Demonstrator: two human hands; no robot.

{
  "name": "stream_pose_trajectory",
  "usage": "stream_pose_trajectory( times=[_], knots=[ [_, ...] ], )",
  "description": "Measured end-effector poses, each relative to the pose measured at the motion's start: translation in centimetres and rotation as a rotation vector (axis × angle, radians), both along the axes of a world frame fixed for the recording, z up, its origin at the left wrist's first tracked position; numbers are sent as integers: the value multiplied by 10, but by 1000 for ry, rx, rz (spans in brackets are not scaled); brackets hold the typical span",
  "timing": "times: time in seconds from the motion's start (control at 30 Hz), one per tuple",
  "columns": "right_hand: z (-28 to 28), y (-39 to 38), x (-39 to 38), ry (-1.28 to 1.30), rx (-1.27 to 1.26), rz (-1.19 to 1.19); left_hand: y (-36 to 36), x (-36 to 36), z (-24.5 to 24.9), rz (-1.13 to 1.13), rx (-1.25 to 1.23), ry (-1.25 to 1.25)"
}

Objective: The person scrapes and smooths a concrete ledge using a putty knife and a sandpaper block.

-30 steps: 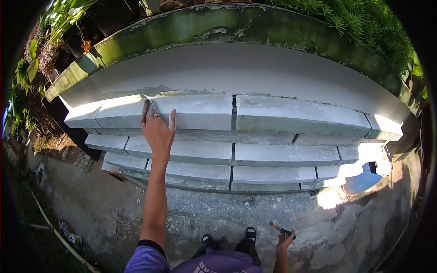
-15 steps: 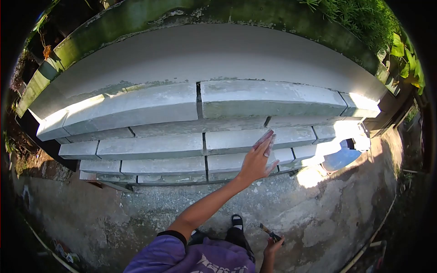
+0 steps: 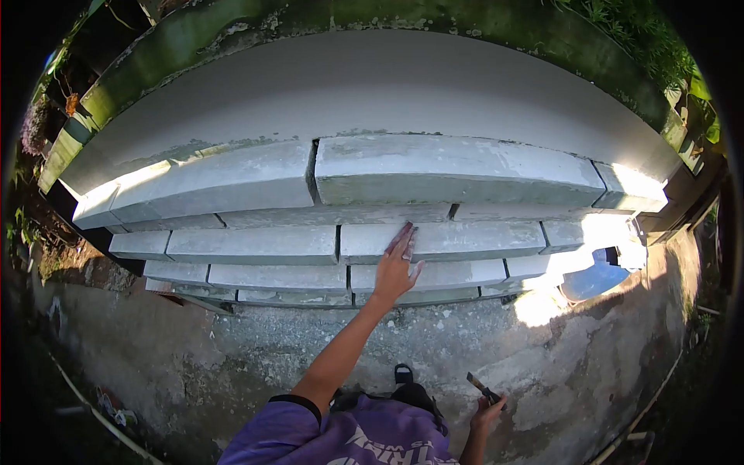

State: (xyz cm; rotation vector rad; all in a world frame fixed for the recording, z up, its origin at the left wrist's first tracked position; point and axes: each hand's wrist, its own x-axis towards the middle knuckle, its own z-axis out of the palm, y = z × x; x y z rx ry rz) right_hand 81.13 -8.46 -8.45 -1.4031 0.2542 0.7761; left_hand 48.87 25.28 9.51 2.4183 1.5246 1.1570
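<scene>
My left hand [image 3: 397, 271] reaches forward with its fingers stretched out and powdery white marks on them. Its fingertips lie against a pale grey block [image 3: 480, 236] in the stepped stack, and nothing is held in it. Above sits a longer, thicker block [image 3: 457, 167] with a narrow dark gap at its left end. Low on the right, my right hand [image 3: 487, 412] is closed round a small paintbrush [image 3: 483, 387] with a dark handle; its tan end points up and to the left.
A white wall [image 3: 372, 85] rises behind the blocks, topped by a mossy green ledge [image 3: 403, 17]. At the right, a blue container [image 3: 595, 277] stands in bright sunlight by the stack. Worn concrete floor [image 3: 271, 349] lies underfoot, and a thin pale pipe [image 3: 101, 415] runs along its left edge.
My left hand has moved left along the block, and its fingers now lie on the surface. My right hand with the paintbrush has shifted slightly right and up.
</scene>
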Motion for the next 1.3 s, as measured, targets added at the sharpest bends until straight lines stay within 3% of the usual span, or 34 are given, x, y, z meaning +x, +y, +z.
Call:
stream_pose_trajectory(
  times=[0.13, 0.3, 0.4, 0.53, 0.63, 0.93, 1.13, 1.23, 1.3],
  knots=[
    [-10, 42, 14, -68, 76, 124, -11, -63, 3, 103, 9, 36],
    [19, 86, -8, -58, 133, 184, -34, -127, 9, 194, 23, 103],
    [15, 86, -27, -9, 146, 184, -50, -160, 14, 214, 39, 88],
    [7, 61, -57, -16, 137, 160, -57, -227, 7, 549, 164, 56],
    [-7, 28, -69, 27, 91, 138, -50, -244, -9, 623, 105, 125],
    [-25, -82, -102, -54, 42, -21, -28, -119, -1, 512, 95, 27],
    [-32, -125, -100, 68, -28, -223, -20, -51, -10, 530, -53, -67],
    [-44, -135, -106, -324, -76, -15, -27, -17, -4, 379, -46, -165],
    [-42, -128, -99, -278, -75, -15, -33, 7, 11, 230, -25, -188]
  ],
)
